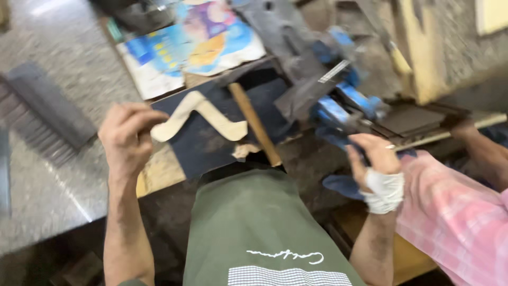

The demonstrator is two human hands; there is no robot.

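My left hand [127,139] grips one end of a pale, zigzag-shaped flat cutout [203,112] that lies on a dark sheet [206,143]. My right hand [377,161], its wrist wrapped in white bandage, rests by a blue vise [344,103] with fingers curled near a thin metal strip [444,133]; whether it grips anything is unclear. A wooden handle [255,124] lies across the dark sheet between my hands.
Another person's arm in a pink checked sleeve [455,212] reaches in from the right. A colourful printed sheet [193,42] lies beyond the dark sheet. A grey block [50,103] rests on the speckled floor at left. A yellowish wooden post [418,47] stands at upper right.
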